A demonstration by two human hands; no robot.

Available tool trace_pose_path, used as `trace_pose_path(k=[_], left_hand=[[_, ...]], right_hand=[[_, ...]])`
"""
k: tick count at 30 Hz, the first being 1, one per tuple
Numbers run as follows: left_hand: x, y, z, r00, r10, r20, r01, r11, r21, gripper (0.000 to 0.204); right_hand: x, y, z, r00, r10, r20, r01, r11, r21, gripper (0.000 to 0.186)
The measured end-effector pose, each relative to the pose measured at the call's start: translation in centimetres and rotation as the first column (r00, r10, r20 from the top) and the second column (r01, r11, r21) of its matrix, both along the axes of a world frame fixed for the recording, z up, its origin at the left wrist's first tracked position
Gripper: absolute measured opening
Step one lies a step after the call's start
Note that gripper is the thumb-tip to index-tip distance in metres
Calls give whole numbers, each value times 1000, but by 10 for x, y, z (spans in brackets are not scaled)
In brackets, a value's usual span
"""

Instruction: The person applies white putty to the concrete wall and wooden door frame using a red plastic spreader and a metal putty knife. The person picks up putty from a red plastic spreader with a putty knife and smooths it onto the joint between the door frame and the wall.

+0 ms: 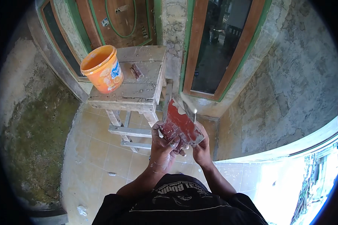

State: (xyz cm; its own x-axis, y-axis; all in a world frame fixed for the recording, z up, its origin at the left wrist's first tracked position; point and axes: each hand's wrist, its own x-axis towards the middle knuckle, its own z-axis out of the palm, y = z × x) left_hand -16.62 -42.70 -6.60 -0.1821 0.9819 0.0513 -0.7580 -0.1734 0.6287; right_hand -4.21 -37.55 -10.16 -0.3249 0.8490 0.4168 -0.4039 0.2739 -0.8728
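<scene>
My left hand (pixel 163 147) is closed around the lower left of a flat red putty board (pixel 181 123), its thumb lying across the face. White putty is smeared over the board and sticks to my fingers. At the board's right edge, my right hand (pixel 201 145) is closed, its fingers partly hidden by the board. A putty-coated scraper blade (pixel 189 105) shows behind the board's upper right side, running down toward my right hand; its lower part is hidden. White putty sits along its top, slightly blurred. Both hands are held in front of my body, close together.
A worn wooden stool (pixel 139 90) stands ahead to the left, bearing an orange plastic bucket (pixel 108 77) and a small brownish piece (pixel 137 71). A wood-framed window (pixel 221 45) and a rough plastered wall (pixel 266 101) lie ahead and right. Tan tiles (pixel 101 150) cover the floor.
</scene>
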Motion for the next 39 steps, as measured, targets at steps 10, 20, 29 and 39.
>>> trace_pose_path(k=[10,20,29,39], left_hand=[[9,-25,14,970,-197,142,201,979,-15,54],[36,-32,32,953,-219,211,237,969,-65,51],[64,-48,-4,942,-327,77,334,935,-121,56],[64,-44,8,964,-264,17,264,963,-60,53]], right_hand=[[44,-26,-4,879,-392,273,323,908,266,33],[82,-56,-12,827,-438,352,433,896,98,34],[96,-74,-1,982,-112,-152,52,935,-352,40],[93,-78,4,880,-412,237,375,908,185,37]])
